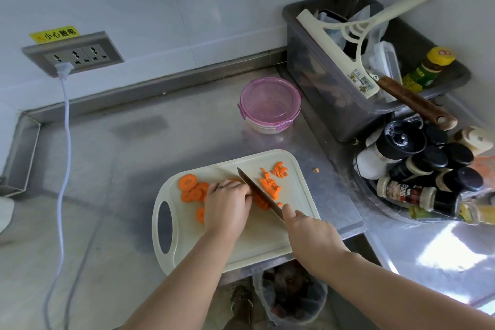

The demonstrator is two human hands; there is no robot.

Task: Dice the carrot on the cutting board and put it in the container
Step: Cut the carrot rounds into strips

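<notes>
Carrot pieces lie on cutting board; container lidded.

A yellow sticker sits just above the socket. It has a small warning sign at its left end, then four black marks that read 小心触电. At the right, a jar lies on its side. Its dark label has white marks that seem to read 白胡椒, and the smaller words beside them are too tiny to read. A bottle in the grey bin has a yellow cap with a red patch on top and a green label. The words on both are too blurred to read. The wiper has a white tag with a bar code, but its numbers are too small to read
</notes>
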